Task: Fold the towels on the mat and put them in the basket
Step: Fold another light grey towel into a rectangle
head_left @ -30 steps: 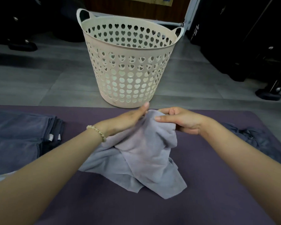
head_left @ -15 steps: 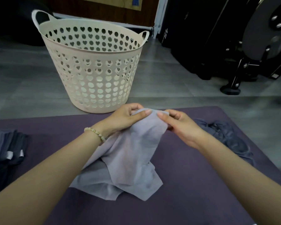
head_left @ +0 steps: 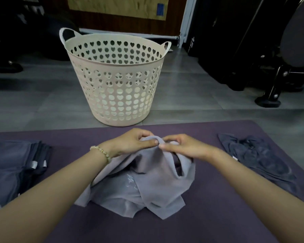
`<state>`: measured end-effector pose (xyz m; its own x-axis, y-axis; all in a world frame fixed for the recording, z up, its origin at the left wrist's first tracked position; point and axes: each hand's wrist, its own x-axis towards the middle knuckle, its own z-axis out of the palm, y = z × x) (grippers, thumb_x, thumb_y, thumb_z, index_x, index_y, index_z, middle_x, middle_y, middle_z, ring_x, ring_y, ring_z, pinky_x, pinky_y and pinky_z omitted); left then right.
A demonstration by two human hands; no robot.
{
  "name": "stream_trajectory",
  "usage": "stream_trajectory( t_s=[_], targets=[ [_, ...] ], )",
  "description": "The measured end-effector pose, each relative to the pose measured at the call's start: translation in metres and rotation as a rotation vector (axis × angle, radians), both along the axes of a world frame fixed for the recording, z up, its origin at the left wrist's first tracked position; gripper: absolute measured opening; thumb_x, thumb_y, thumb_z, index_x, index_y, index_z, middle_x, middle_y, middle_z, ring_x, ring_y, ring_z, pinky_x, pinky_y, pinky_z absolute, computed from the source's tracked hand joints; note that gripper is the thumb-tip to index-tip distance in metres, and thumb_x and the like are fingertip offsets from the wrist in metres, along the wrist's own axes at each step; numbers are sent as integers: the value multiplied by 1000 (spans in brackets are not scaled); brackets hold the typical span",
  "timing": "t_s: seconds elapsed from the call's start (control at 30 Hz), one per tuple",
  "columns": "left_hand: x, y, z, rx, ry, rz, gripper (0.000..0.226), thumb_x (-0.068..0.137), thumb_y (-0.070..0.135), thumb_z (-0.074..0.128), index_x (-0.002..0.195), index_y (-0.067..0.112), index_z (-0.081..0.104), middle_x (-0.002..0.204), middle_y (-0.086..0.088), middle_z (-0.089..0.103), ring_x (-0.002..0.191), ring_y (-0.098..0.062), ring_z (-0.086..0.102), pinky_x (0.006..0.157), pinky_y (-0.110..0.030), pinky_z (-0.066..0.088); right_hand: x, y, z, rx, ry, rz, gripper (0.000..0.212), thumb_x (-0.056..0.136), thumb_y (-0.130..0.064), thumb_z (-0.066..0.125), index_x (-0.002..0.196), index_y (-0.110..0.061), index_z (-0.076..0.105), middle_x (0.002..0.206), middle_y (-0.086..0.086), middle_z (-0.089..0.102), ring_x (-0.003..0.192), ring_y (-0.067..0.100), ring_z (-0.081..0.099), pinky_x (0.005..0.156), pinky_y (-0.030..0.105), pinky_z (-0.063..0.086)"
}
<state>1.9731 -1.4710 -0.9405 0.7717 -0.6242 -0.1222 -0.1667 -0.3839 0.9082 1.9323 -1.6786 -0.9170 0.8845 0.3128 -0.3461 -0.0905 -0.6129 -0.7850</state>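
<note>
A crumpled light grey towel (head_left: 147, 186) lies in the middle of the purple mat (head_left: 217, 216). My left hand (head_left: 130, 142) and my right hand (head_left: 182, 146) both pinch its upper edge, close together, lifting it slightly off the mat. A cream basket (head_left: 117, 95) with heart-shaped holes stands upright on the floor just beyond the mat's far edge. A stack of folded dark blue-grey towels (head_left: 12, 167) sits on the mat at the left. A crumpled dark blue towel (head_left: 258, 158) lies on the mat at the right.
Grey tiled floor (head_left: 191, 102) surrounds the basket. Black equipment with a stand foot (head_left: 268, 100) stands at the right rear. Dark objects (head_left: 5, 67) rest on the floor at the far left. A wooden wall panel is behind.
Both hands keep hold of the grey towel's top edge and have drawn closer together, bunching it. The view has swung back left, so the basket sits more central.
</note>
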Motion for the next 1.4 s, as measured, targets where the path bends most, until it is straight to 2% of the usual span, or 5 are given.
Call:
stream_trajectory(
  t_s=[0.2,0.5,0.63,0.97,1.4],
  targets=[
    [0,23,26,59,301,-108,47,72,52,73,99,13,71,102,-7,72,89,-13,64,79,-24,51,2,-5,21,425,139,-93,25,78,-39,67,80,-14,68,73,-1,69,68,8,64,67,21,51],
    [-3,82,-12,-131,599,190,70,66,59,70,119,14,62,120,-8,66,107,-16,63,87,-28,53,2,-64,-11,544,267,-584,99,38,-67,85,114,-6,67,112,13,70,105,23,66,93,34,49],
    [23,57,51,-286,436,535,25,94,35,51,97,15,64,99,1,68,88,-8,61,69,-19,50,34,-42,15,667,188,-711,73,57,-62,71,107,-10,69,104,9,73,96,21,68,85,34,52],
    [82,40,254,-359,39,491,42,91,52,50,79,18,71,74,-2,74,75,-14,70,70,-26,55,121,-36,169,673,-228,-529,94,42,-72,74,107,-5,68,101,15,72,96,23,70,92,38,51],
    [-17,-6,-54,217,577,231,49,95,47,46,121,9,60,126,-9,61,99,-12,61,86,-25,49,-7,-82,-75,-141,308,-306,66,78,-74,46,93,-14,69,93,-2,70,87,12,65,80,23,48]
  ],
)
